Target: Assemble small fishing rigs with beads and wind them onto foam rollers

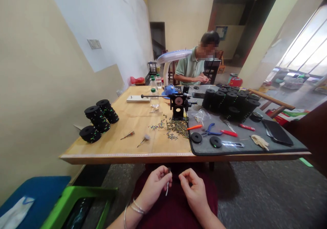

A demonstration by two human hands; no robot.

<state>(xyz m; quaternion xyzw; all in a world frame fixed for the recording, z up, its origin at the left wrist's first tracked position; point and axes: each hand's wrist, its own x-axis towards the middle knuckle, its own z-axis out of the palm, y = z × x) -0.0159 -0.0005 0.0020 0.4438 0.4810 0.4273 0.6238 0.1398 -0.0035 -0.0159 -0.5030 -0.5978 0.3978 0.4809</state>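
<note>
Below the table's front edge, over the lap, my left hand (158, 183) pinches a small dark piece (169, 170) between thumb and fingers, and a thin white strip (167, 189) hangs under it. Bracelets circle that wrist. Just to the right and apart from it, my right hand (192, 186) has its thumb and fingertips pressed together; whatever may be between them is too small to make out. On the wooden table (102, 150) ahead lie a pile of tiny parts (177, 127) and two small brush-like pieces (145, 138), (129, 134).
A black winding device (178, 106) stands mid-table beside a lamp (170, 89). Black spools stand left (95, 118) and right (231, 103). Blue pliers (212, 130) and red-handled tools (229, 133) lie on a grey mat (255, 149). A person (190, 65) sits across. A green frame (61, 201) is at lower left.
</note>
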